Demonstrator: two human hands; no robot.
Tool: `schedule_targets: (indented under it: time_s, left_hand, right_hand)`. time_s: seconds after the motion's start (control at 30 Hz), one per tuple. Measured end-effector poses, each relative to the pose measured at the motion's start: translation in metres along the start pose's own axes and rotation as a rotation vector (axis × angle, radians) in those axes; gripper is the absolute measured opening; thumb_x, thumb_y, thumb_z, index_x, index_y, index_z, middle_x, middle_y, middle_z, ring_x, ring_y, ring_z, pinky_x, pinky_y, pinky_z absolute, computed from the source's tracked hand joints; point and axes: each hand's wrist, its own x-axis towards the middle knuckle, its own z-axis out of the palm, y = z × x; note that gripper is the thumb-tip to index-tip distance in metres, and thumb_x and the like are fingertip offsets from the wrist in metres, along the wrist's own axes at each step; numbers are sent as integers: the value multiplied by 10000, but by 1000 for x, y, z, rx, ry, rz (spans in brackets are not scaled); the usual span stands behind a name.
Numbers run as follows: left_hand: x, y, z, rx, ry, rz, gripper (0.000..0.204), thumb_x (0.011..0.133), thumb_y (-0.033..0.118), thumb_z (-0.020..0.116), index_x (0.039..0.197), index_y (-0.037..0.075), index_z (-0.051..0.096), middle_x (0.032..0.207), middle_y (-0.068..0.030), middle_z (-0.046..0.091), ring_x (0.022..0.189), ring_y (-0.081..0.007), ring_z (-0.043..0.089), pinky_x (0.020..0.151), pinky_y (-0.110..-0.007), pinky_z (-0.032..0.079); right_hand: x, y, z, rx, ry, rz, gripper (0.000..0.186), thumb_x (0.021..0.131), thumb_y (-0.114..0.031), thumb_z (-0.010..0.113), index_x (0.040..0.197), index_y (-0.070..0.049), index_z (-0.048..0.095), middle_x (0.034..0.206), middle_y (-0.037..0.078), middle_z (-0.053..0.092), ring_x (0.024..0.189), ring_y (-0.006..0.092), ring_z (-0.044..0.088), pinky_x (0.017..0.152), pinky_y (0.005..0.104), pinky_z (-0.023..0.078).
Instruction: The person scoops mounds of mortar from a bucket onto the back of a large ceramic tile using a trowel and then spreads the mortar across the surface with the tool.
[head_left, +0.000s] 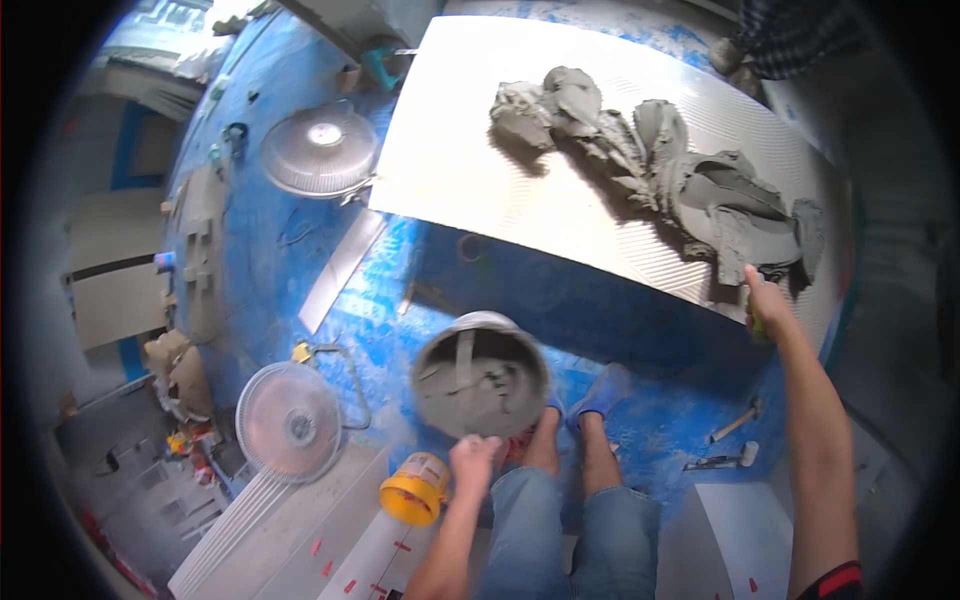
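A big pale tile panel (450,150) lies raised above the floor, with combed ridges on parts of its face. Thick grey mortar (640,160) is heaped across it in a rough diagonal band. My right hand (768,308) is closed round the yellow-green handle of a trowel, at the panel's near right edge; the mortar hides most of its blade. Below the panel, a bucket (535,350) holds more grey mortar, with a pale strip across its inside. My left hand (475,460) is closed at the bucket's near rim; whether it grips rim or handle is unclear.
Two round fans (322,150) (290,424) stand on the left. A yellow bucket (415,488) sits by my left forearm. On the blue-covered floor (390,350) lie a flat strip (340,275) and a hammer (735,422). Part of a checked cloth (795,40) shows at the far right.
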Motion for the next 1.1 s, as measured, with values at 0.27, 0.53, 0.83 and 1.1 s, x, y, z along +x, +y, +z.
schedule_targets:
  time_s: [0.27, 0.53, 0.83, 1.1]
  left_hand:
    - [119, -127, -133, -795, 245, -422, 145, 797, 102, 607, 788, 127, 465, 661, 2, 438, 531, -176, 444, 526, -344, 421]
    - [151, -147, -185, -767, 173, -652, 274, 884, 271, 636, 943, 6, 604, 771, -68, 606, 671, -163, 547, 602, -297, 480]
    - [106, -113, -93, -132, -121, -700, 276, 890, 268, 628, 925, -5, 608, 791, -80, 627, 685, -149, 563, 603, -299, 488]
    - [132, 102, 41, 721, -197, 402, 524, 857, 225, 649, 1250, -83, 489, 1269, -269, 509, 1190, -439, 468, 1009, -459, 373]
  right_hand:
    - [-40, -55, 51, 900, -426, 330, 577, 880, -649, 510, 887, -75, 446, 645, 21, 448, 487, 134, 448, 485, 304, 425]
    - [-93, -85, 111, 622, -212, 265, 627, 869, -688, 485, 822, -63, 501, 599, 22, 463, 489, 137, 478, 442, 328, 443]
    - [-8, -90, -16, -927, 225, -279, 611, 874, -609, 518, 992, -13, 578, 924, 209, 683, 883, 377, 670, 775, 455, 537]
    - [90, -126, -113, -560, 310, 21, 740, 881, -631, 492, 856, 90, 658, 882, 257, 678, 878, 355, 681, 779, 458, 539]
